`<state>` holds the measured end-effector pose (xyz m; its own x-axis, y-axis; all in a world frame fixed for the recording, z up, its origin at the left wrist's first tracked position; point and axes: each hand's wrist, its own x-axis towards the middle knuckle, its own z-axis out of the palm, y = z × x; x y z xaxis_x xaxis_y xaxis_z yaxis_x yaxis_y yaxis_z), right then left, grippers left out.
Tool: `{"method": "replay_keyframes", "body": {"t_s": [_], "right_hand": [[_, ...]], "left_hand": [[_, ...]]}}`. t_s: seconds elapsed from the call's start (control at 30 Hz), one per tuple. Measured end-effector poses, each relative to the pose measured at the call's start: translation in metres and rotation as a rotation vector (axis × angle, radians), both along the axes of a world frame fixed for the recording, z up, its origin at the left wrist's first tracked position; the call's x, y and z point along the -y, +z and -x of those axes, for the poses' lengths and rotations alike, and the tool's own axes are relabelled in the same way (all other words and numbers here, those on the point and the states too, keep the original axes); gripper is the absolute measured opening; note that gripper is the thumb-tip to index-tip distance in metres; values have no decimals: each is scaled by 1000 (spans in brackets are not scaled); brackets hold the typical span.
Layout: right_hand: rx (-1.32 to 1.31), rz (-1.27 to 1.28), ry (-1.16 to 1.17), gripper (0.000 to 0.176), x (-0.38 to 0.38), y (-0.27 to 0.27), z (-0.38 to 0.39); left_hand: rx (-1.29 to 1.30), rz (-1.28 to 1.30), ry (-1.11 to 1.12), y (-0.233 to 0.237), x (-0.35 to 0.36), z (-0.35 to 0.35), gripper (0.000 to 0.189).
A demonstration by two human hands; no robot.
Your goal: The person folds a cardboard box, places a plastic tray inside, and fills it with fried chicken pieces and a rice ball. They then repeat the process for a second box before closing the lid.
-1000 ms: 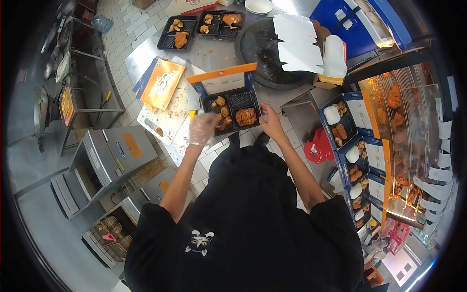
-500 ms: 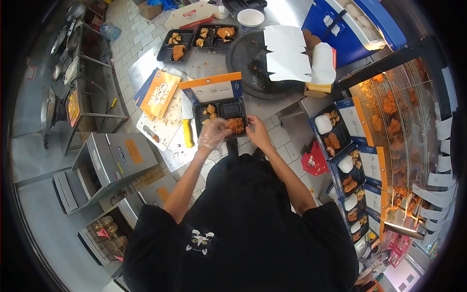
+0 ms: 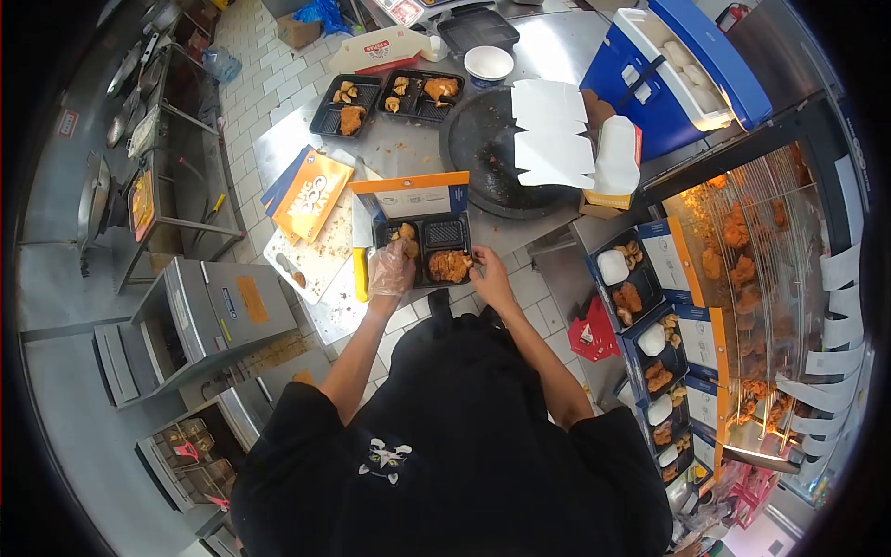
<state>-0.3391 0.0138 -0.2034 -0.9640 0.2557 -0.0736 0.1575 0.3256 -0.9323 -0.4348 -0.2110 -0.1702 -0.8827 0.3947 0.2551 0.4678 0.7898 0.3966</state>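
Observation:
A meal box with a black compartment tray (image 3: pixel 446 232) is in front of me on the steel table, its orange-and-blue lid (image 3: pixel 411 197) standing up at the back. A breaded chicken piece (image 3: pixel 450 265) lies in its front right compartment. My left hand (image 3: pixel 391 270), in a clear plastic glove, reaches into the left side with curled fingers at a small golden fried piece (image 3: pixel 407 232). The fingertips are partly hidden. My right hand (image 3: pixel 491 278) is bare and grips the box's right edge. Left of the box lies a yellow-handled knife (image 3: pixel 360 274).
A cutting board (image 3: pixel 311 269) and orange cartons (image 3: pixel 314 198) lie to the left. Two black trays of fried food (image 3: pixel 345 104) stand behind, near a round black pan (image 3: pixel 492 176). At right are filled boxes (image 3: pixel 640 269), a heated display (image 3: pixel 742 251) and a blue cooler (image 3: pixel 640 102).
My left hand has moved left from the chicken piece to the small fried pieces. My right hand stays at the box's right edge. The view has shifted slightly.

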Motion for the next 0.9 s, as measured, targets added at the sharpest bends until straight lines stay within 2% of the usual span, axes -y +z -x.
{"method": "replay_keyframes", "body": {"t_s": [0.03,0.1,0.2,0.23,0.33,0.37,0.47,0.53,0.6,0.73,0.8,0.83,0.9], "right_hand": [[-4,-1,1,44,-1,0,2],[18,2,-2,45,1,3,1],[43,2,-8,45,2,2,4],[54,2,-8,46,2,0,4],[94,-15,-42,46,4,4,6],[107,-11,-42,46,6,6,5],[143,-1,-32,46,5,13,4],[172,28,-28,47,5,15,4],[205,33,5,47,3,15,4],[247,-16,146,50,-15,30,8],[287,-77,268,50,-37,52,10],[307,-106,321,51,-51,65,10],[282,40,374,46,-92,113,24]], "left_hand": [[44,-12,6,-7,5,2,30],[133,-37,15,12,6,4,28],[334,-362,254,19,14,7,21],[261,-397,273,22,14,10,21],[198,-332,109,-6,18,22,38],[362,-141,62,26,15,20,50],[337,-1,-22,30,14,6,59],[315,45,22,21,13,5,59],[303,101,67,39,1,10,57],[279,92,126,22,-7,22,47],[300,68,165,27,-13,21,45],[215,31,197,23,-12,17,44],[204,-38,273,37,-11,14,41]]}}
